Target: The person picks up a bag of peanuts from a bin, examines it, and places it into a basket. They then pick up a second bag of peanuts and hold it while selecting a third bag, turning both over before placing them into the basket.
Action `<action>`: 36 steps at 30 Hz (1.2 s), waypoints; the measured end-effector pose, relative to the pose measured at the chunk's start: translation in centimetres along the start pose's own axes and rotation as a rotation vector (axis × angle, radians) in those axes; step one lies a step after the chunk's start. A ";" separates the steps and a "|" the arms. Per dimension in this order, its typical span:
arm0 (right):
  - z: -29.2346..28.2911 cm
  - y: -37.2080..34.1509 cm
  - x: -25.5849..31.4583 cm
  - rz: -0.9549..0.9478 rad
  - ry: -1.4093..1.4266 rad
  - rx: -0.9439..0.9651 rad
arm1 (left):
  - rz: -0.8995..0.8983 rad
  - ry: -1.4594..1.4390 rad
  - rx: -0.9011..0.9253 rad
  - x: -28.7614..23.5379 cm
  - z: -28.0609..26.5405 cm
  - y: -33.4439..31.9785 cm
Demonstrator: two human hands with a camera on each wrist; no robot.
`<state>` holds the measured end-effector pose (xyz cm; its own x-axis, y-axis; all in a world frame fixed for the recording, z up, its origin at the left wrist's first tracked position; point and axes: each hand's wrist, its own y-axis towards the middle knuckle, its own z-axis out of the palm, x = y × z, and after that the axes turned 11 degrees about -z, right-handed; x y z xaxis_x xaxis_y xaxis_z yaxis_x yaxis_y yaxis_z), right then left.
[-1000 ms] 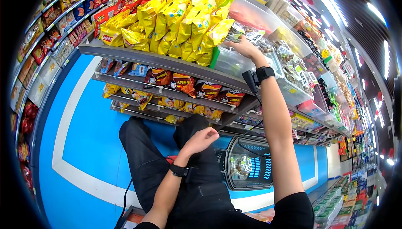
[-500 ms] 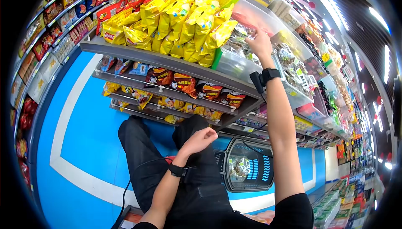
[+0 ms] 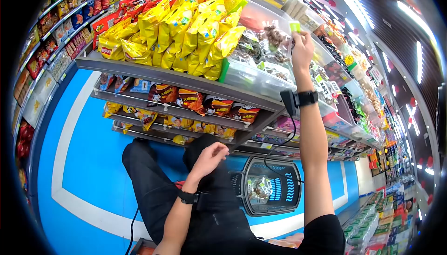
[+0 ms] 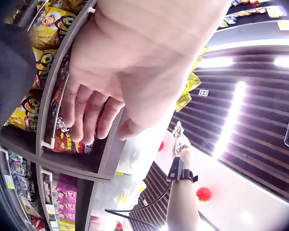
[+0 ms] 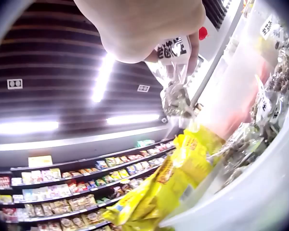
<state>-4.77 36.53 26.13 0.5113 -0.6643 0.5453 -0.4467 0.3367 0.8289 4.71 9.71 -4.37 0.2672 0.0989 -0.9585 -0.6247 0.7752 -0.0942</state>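
My right hand (image 3: 302, 52) is raised over the clear plastic bin (image 3: 251, 75) and pinches a small clear packet (image 3: 274, 36) of dark pieces by its top. In the right wrist view the packet (image 5: 176, 98) hangs from the fingers under a white label with dark print, above more such packets (image 5: 250, 149) in the bin. My left hand (image 3: 208, 158) hovers over my knee, its fingers loosely curled and holding nothing. Behind it in the left wrist view are shelves with brown snack bags (image 4: 65, 142).
Yellow snack bags (image 3: 186, 31) stand left of the bin on the top shelf. A dark basket (image 3: 293, 204) with clear packets (image 3: 259, 188) inside is on the blue floor (image 3: 98, 129) at my right. A black cable (image 3: 293, 120) trails from the right wrist.
My right hand has moved from the bin's left part to the right and lifted a clear packet out of it. The left hand keeps its pose; the view has shifted slightly.
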 end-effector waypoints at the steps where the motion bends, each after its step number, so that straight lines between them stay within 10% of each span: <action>1: -0.3 -1.1 1.4 -0.003 0.017 0.094 | 0.044 -0.068 0.020 -0.8 0.1 -0.3; 6: -0.8 -10.7 8.0 0.250 0.118 0.848 | 0.361 -0.490 0.123 -4.4 1.1 -1.9; 10: 0.9 -17.7 10.8 -0.021 -0.057 1.120 | 0.401 -0.541 0.058 -4.0 1.1 -2.5; 15: 0.7 -19.6 8.4 0.080 -0.134 0.936 | 0.252 -0.476 -0.212 -4.3 0.4 -2.2; 21: -4.3 -11.4 0.7 0.169 -0.015 0.248 | 0.216 -0.599 -0.249 -4.5 -0.3 -2.1; 36: -3.5 -3.1 -6.6 0.209 -0.603 0.953 | 0.170 -0.544 -0.218 -4.3 0.1 -1.9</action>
<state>-4.21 42.25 20.39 0.0414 -0.9532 0.2996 -0.9876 0.0065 0.1572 4.77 7.88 -0.01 0.4510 0.5594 -0.6955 -0.8122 0.5803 -0.0599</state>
